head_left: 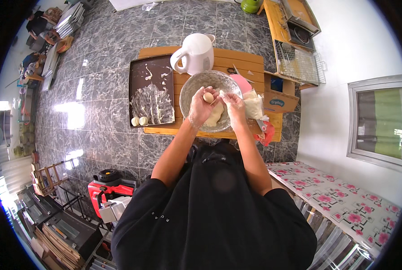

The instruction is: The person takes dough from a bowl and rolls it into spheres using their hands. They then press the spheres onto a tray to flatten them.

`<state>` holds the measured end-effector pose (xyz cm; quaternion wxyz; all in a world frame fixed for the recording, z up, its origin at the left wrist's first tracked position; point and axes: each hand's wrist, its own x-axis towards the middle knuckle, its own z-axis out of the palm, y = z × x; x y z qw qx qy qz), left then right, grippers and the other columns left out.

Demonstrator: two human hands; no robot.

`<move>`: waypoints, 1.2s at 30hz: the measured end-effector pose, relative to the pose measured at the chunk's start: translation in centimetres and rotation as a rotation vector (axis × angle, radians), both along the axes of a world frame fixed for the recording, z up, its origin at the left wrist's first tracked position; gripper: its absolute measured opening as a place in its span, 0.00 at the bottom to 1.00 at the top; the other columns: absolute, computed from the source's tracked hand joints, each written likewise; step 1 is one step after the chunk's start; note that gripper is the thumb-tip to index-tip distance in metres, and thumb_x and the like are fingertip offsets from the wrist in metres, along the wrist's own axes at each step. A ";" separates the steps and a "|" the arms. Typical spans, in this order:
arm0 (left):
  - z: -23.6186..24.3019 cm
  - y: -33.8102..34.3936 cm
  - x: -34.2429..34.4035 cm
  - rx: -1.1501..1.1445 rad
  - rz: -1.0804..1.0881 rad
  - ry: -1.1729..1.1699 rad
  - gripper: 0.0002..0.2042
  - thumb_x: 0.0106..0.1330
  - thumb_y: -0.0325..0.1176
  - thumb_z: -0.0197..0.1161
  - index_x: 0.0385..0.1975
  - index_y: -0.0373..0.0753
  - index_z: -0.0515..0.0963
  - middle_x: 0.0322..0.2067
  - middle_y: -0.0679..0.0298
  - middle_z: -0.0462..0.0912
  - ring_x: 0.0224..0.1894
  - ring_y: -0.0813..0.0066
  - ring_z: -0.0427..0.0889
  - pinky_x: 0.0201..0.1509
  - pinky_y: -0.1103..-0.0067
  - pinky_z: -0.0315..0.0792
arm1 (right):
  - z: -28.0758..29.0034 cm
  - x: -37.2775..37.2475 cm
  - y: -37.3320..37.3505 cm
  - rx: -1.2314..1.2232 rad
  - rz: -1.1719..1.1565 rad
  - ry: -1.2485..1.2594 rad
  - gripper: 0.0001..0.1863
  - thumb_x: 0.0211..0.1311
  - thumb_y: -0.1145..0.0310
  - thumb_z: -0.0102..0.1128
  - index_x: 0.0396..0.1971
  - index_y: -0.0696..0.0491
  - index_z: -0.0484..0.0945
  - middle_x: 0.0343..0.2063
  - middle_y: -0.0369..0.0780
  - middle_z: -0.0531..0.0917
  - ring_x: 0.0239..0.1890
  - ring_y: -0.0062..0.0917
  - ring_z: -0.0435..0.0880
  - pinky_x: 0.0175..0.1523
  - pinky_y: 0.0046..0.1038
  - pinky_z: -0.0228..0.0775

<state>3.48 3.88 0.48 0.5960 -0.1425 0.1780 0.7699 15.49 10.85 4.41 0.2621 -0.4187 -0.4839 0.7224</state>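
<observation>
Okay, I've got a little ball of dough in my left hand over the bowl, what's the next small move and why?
Probably carry the dough ball in your left hand over to the dark baking tray and set it beside the two dough balls at its near edge. The ball looks round already, those two lie in a row there, and more dough waits in the metal bowl under your right hand.

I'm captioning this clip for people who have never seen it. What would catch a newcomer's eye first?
First, the two floury hands over the metal bowl at the middle of the wooden table: the left hand cups a small dough ball, the right hand close beside it. Next, the white kettle just behind the bowl, and the dark greased tray to the left with two dough balls at its near edge.
</observation>
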 end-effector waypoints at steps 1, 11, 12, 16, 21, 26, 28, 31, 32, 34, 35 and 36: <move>0.2 -0.1 0.1 -0.011 -0.011 0.059 0.11 0.72 0.39 0.48 0.37 0.39 0.73 0.39 0.60 0.77 0.47 0.67 0.76 0.56 0.69 0.71 | -0.4 0.1 0.0 -0.034 -0.040 0.008 0.10 0.68 0.65 0.57 0.37 0.57 0.79 0.35 0.38 0.84 0.42 0.20 0.82 0.51 0.22 0.69; 5.4 -1.2 2.8 -0.120 -0.006 1.070 0.17 0.74 0.39 0.46 0.48 0.31 0.74 0.43 0.60 0.78 0.49 0.74 0.75 0.58 0.76 0.67 | -2.8 -1.5 -0.5 -0.734 -0.238 0.364 0.14 0.74 0.64 0.42 0.49 0.54 0.73 0.45 0.41 0.79 0.52 0.28 0.78 0.56 0.32 0.70; 5.8 -1.0 3.0 -0.077 0.014 1.040 0.16 0.75 0.39 0.46 0.47 0.32 0.75 0.44 0.61 0.78 0.49 0.75 0.75 0.58 0.77 0.67 | -2.7 -1.3 0.1 -0.840 -0.196 0.453 0.17 0.76 0.62 0.37 0.51 0.56 0.72 0.47 0.43 0.78 0.54 0.31 0.76 0.58 0.32 0.72; 6.0 -1.7 2.9 -0.296 0.264 1.315 0.16 0.75 0.38 0.45 0.49 0.34 0.74 0.46 0.62 0.78 0.50 0.73 0.75 0.56 0.77 0.67 | -2.2 -1.3 0.4 -0.824 -0.164 0.657 0.18 0.75 0.61 0.39 0.52 0.57 0.71 0.48 0.43 0.78 0.54 0.32 0.77 0.59 0.33 0.72; 3.4 -1.4 2.6 -0.510 0.028 0.792 0.19 0.76 0.44 0.41 0.55 0.37 0.69 0.49 0.61 0.76 0.52 0.68 0.75 0.59 0.70 0.67 | -1.1 -2.0 0.0 -0.313 -0.001 0.310 0.21 0.74 0.57 0.43 0.51 0.60 0.74 0.50 0.45 0.79 0.52 0.30 0.79 0.59 0.32 0.72; 1.4 -0.7 2.6 -0.138 -0.062 0.207 0.18 0.74 0.45 0.46 0.45 0.34 0.72 0.41 0.57 0.78 0.46 0.65 0.79 0.50 0.70 0.75 | 0.8 -2.3 -2.1 0.265 0.027 0.163 0.19 0.73 0.60 0.47 0.46 0.59 0.80 0.43 0.42 0.84 0.49 0.22 0.79 0.55 0.23 0.69; 1.7 -0.6 2.6 -0.229 0.005 0.223 0.17 0.73 0.44 0.48 0.40 0.34 0.74 0.37 0.57 0.78 0.43 0.66 0.82 0.45 0.74 0.78 | 1.2 -2.0 -2.0 0.314 -0.180 0.083 0.20 0.73 0.59 0.46 0.45 0.61 0.79 0.48 0.45 0.82 0.56 0.26 0.75 0.62 0.26 0.64; 2.7 -0.4 2.6 -0.538 -0.110 0.569 0.17 0.71 0.43 0.53 0.28 0.34 0.76 0.33 0.58 0.80 0.38 0.69 0.82 0.38 0.76 0.78 | -0.8 -1.5 -0.7 0.109 -0.284 0.058 0.21 0.73 0.59 0.46 0.51 0.63 0.75 0.52 0.46 0.79 0.59 0.29 0.74 0.63 0.27 0.63; 3.2 -0.4 3.2 -0.535 -0.117 0.569 0.17 0.71 0.43 0.53 0.28 0.34 0.76 0.33 0.58 0.80 0.38 0.69 0.82 0.38 0.76 0.78 | -1.7 -1.4 -1.1 -0.200 -0.241 0.269 0.28 0.74 0.53 0.41 0.59 0.63 0.67 0.58 0.48 0.73 0.61 0.33 0.72 0.65 0.33 0.62; 4.6 -0.8 4.5 -0.371 0.069 1.359 0.13 0.68 0.37 0.57 0.30 0.33 0.79 0.36 0.54 0.82 0.41 0.63 0.82 0.45 0.70 0.76 | -1.0 -1.7 -1.4 -0.460 -0.087 0.491 0.31 0.74 0.50 0.35 0.61 0.62 0.63 0.58 0.49 0.71 0.60 0.37 0.71 0.65 0.35 0.62; 4.5 -0.7 4.3 -0.372 0.071 1.357 0.13 0.68 0.37 0.57 0.30 0.33 0.79 0.36 0.54 0.82 0.41 0.63 0.82 0.45 0.70 0.76 | -0.6 -1.8 -1.5 -0.720 0.072 0.711 0.34 0.74 0.47 0.29 0.63 0.61 0.60 0.59 0.50 0.70 0.60 0.40 0.71 0.65 0.38 0.62; 4.3 -0.7 3.9 -0.172 0.155 1.744 0.11 0.65 0.35 0.58 0.34 0.33 0.80 0.39 0.53 0.82 0.44 0.59 0.81 0.50 0.67 0.74 | -0.5 -2.1 -1.6 -0.825 0.169 0.804 0.34 0.74 0.46 0.28 0.63 0.61 0.59 0.60 0.50 0.68 0.61 0.40 0.70 0.65 0.39 0.61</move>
